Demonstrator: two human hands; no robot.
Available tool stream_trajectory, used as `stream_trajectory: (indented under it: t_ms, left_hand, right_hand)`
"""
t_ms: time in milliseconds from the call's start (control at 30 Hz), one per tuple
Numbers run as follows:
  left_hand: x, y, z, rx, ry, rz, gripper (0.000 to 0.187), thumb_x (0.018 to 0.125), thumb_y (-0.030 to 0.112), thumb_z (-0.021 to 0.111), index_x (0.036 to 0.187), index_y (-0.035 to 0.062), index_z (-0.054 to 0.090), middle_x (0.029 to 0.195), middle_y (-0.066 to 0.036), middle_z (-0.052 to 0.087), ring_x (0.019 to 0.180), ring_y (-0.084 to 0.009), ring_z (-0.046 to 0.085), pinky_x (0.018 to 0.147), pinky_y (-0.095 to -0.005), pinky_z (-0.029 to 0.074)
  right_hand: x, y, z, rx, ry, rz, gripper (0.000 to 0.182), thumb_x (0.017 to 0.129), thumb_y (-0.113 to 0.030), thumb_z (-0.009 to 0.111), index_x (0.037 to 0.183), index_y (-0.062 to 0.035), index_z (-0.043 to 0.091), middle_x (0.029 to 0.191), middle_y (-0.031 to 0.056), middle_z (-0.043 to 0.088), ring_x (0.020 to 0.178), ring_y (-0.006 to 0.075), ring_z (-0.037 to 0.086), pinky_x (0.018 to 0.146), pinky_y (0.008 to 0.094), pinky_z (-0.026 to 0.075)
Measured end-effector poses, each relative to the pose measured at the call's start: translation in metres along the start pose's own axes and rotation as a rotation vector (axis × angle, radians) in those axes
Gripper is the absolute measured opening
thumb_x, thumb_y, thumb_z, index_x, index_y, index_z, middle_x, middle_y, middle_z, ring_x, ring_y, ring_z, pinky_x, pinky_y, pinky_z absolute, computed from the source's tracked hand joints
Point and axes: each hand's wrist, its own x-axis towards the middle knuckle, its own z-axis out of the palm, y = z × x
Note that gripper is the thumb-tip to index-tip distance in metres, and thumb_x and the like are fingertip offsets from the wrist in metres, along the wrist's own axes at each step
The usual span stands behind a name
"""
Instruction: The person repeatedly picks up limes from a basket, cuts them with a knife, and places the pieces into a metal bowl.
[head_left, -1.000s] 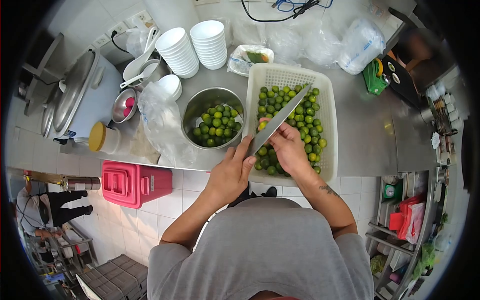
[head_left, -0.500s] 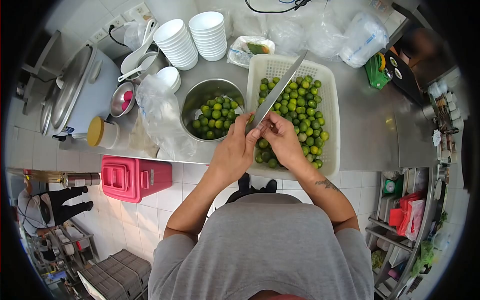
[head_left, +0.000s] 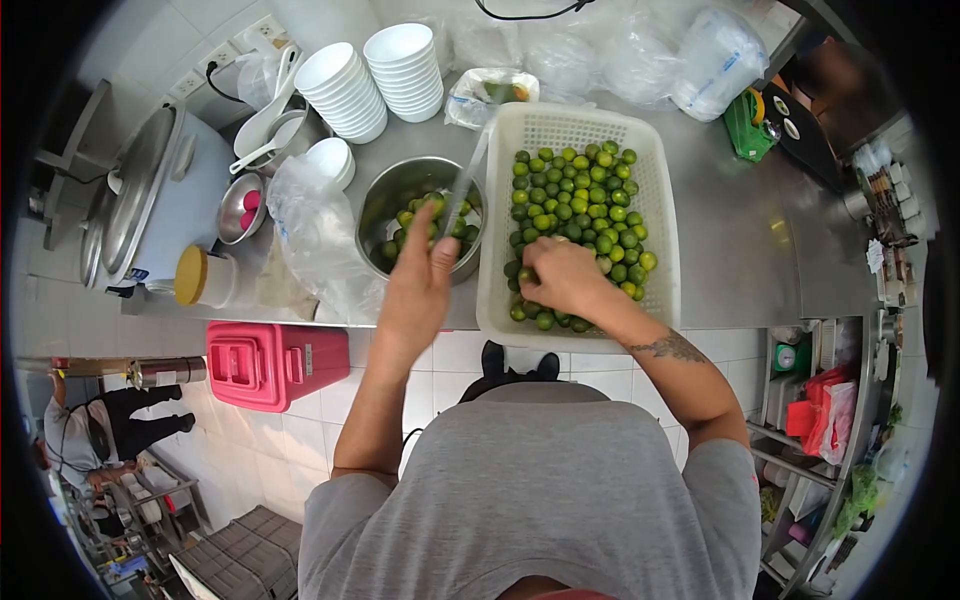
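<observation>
My left hand (head_left: pixel 415 285) is over the near side of a steel pot (head_left: pixel 375 190), closed on a knife (head_left: pixel 466 185) whose motion-blurred blade points up and away. Inside the pot lie green limes (head_left: pixel 405 218), partly hidden by that hand. My right hand (head_left: pixel 565 275) reaches into a white perforated plastic basket (head_left: pixel 655 200) beside the pot, fingers curled down around a lime (head_left: pixel 527 276) at the left edge of the pile. Many more green and yellowish limes (head_left: pixel 585 185) fill the middle of the basket.
Stacked white bowls (head_left: pixel 405 75), a clear plastic bag (head_left: pixel 310 225) and a small steel bowl (head_left: pixel 240 215) with pink items stand on the steel counter (head_left: pixel 735 250). A pink lidded bin (head_left: pixel 275 365) sits on the floor. Another person (head_left: pixel 90 430) is at far left.
My hands, together at the knife above the basket before, are now apart. The left has swung left over the pot with the knife; the right has dropped onto the limes.
</observation>
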Motion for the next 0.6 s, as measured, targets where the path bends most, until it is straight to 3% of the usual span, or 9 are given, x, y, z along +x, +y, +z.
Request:
stream_trajectory:
  t_ms: [67, 100, 133, 267, 300, 400, 433, 600]
  left_hand:
    - [-0.002, 0.012, 0.011, -0.027, -0.074, 0.025, 0.052, 0.103, 0.031, 0.043, 0.148, 0.007, 0.031, 0.097, -0.013, 0.059, 0.089, -0.0193, 0.054, 0.087, -0.0301, 0.043]
    - [-0.001, 0.03, 0.013, -0.04, -0.135, -0.007, 0.052, 0.103, 0.032, 0.043, 0.147, 0.0071, 0.031, 0.102, -0.014, 0.059, 0.093, -0.02, 0.054, 0.09, -0.0299, 0.042]
    - [-0.002, 0.032, 0.015, -0.045, -0.155, -0.008, 0.052, 0.103, 0.032, 0.042, 0.148, 0.0071, 0.031, 0.104, -0.015, 0.059, 0.094, -0.0203, 0.054, 0.092, -0.0298, 0.041]
    - [-0.007, 0.022, 0.018, -0.025, -0.172, 0.055, 0.053, 0.103, 0.032, 0.042, 0.149, 0.0071, 0.029, 0.109, -0.015, 0.057, 0.094, -0.0208, 0.052, 0.093, -0.0295, 0.04]
    - [-0.01, 0.022, 0.016, -0.041, -0.243, 0.019, 0.054, 0.103, 0.033, 0.041, 0.149, 0.0072, 0.029, 0.123, -0.018, 0.055, 0.1, -0.0235, 0.055, 0.094, -0.0312, 0.041]
    - [-0.018, 0.031, 0.019, 0.013, -0.393, 0.013, 0.054, 0.103, 0.034, 0.041, 0.149, 0.0071, 0.029, 0.133, -0.021, 0.051, 0.107, -0.0287, 0.057, 0.097, -0.0338, 0.041]
    - [-0.021, 0.032, 0.021, 0.081, -0.412, 0.024, 0.053, 0.103, 0.034, 0.04, 0.149, 0.0102, 0.028, 0.133, -0.024, 0.049, 0.11, -0.0358, 0.058, 0.096, -0.0385, 0.044]
    - [-0.028, 0.037, 0.021, 0.141, -0.443, -0.01, 0.052, 0.103, 0.034, 0.039, 0.15, 0.0162, 0.026, 0.131, -0.026, 0.049, 0.108, -0.0431, 0.058, 0.091, -0.0441, 0.047]
  right_hand:
    - [-0.004, 0.009, -0.016, 0.642, 0.104, 0.161, 0.026, 0.08, -0.012, 0.067, 0.1, 0.0041, 0.063, 0.094, 0.0146, 0.064, 0.084, 0.0267, 0.068, 0.074, 0.0356, 0.054]
    - [-0.007, 0.014, -0.023, 1.162, 0.146, 0.197, 0.024, 0.086, -0.01, 0.063, 0.106, 0.0045, 0.06, 0.098, 0.0129, 0.064, 0.081, 0.0208, 0.069, 0.074, 0.029, 0.054]
    - [-0.01, 0.018, -0.03, 1.363, 0.198, 0.164, 0.028, 0.091, -0.005, 0.057, 0.118, 0.0036, 0.057, 0.101, 0.0112, 0.063, 0.087, 0.0178, 0.067, 0.076, 0.0282, 0.054]
    - [-0.022, 0.015, -0.043, 1.534, 0.308, 0.165, 0.033, 0.094, -0.003, 0.056, 0.127, 0.0022, 0.056, 0.103, 0.0078, 0.063, 0.094, 0.016, 0.064, 0.08, 0.0279, 0.052]
    - [-0.024, 0.014, -0.041, 1.562, 0.305, 0.169, 0.034, 0.094, -0.003, 0.056, 0.127, 0.0021, 0.056, 0.102, 0.0071, 0.062, 0.095, 0.0153, 0.063, 0.081, 0.0276, 0.051]
    - [-0.024, 0.011, -0.035, 1.6, 0.391, 0.137, 0.03, 0.095, -0.004, 0.057, 0.124, 0.0022, 0.059, 0.1, 0.0057, 0.063, 0.088, 0.0134, 0.061, 0.08, 0.0268, 0.05]
    - [-0.024, 0.012, -0.032, 1.597, 0.406, 0.159, 0.029, 0.094, -0.004, 0.057, 0.123, 0.002, 0.059, 0.099, 0.0057, 0.063, 0.086, 0.0129, 0.06, 0.08, 0.0266, 0.049]
    - [-0.019, 0.011, -0.024, 1.542, 0.487, 0.206, 0.027, 0.094, -0.005, 0.059, 0.119, 0.0021, 0.062, 0.092, 0.0048, 0.065, 0.08, 0.0115, 0.058, 0.077, 0.0259, 0.049]
